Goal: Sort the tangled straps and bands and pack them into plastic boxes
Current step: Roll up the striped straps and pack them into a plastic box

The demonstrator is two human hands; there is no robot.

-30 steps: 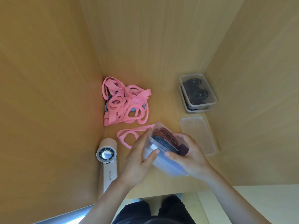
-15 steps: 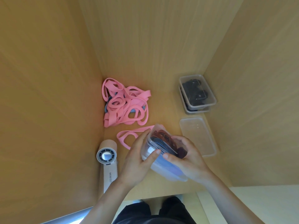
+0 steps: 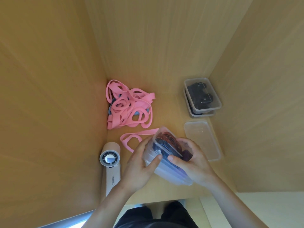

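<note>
**A:** Starting with the pink tangle (image 3: 130, 106), far left in the corner. Looks soft, floppy, light, probably grabby like rubber. Best lifted one loop at a time off the top, not yanked.

**B:** Agreed. Closer in: clear box (image 3: 166, 171) tipped on its side near the front edge, stuffed with dark bands (image 3: 166, 142). Thin plastic, so likely light, flexy, a bit slick. Safer held by the side walls than the rim. Left hand (image 3: 139, 168) wrapped round its left wall, right hand (image 3: 192, 162) clamped on the right end, fingers curled over the mouth. Loose pink band (image 3: 131, 139) lying just beyond.

**A:** Room to move?

**B:** Tight. Walls left, far and right. Stacked boxes (image 3: 218, 105) far right, then a clear lid or tray (image 3: 202, 140) (can't tell which) on their near side. White fan (image 3: 110, 162) near left. Open desk (image 3: 167, 112) only down the middle.
</note>
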